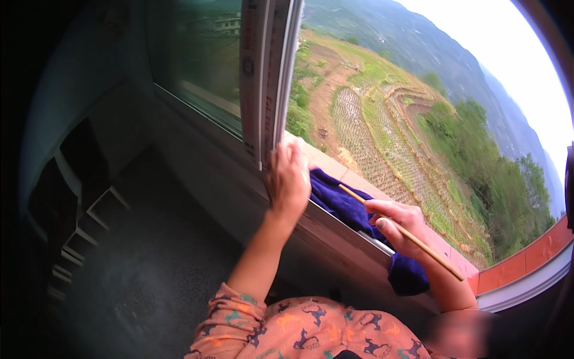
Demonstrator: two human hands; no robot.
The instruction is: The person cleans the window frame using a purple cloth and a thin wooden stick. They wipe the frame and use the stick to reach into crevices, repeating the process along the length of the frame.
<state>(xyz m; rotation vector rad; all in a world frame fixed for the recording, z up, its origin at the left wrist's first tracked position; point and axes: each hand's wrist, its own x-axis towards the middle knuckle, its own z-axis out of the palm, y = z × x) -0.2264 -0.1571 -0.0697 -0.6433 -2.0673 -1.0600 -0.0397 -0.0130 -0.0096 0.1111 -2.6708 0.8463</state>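
My left hand (289, 177) rests against the lower end of the sliding window's frame (264, 89), its fingers extended near the sill. In my right hand (401, 224) is a thin wooden stick (421, 244), pinched between thumb and fingers and slanting across the sill. A dark blue cloth (336, 199) lies bunched along the window track between my hands, touching or close to both. Part of the cloth hangs over the inner edge below my right wrist. What lies under the cloth is hidden.
The window track (376, 244) runs diagonally along the tiled sill (341, 168). Outside the open window are terraced fields and trees. Dark chairs (54, 197) with pale legs stand at the left on the dark floor (148, 269). Red tiles (524, 264) edge the opening at the right.
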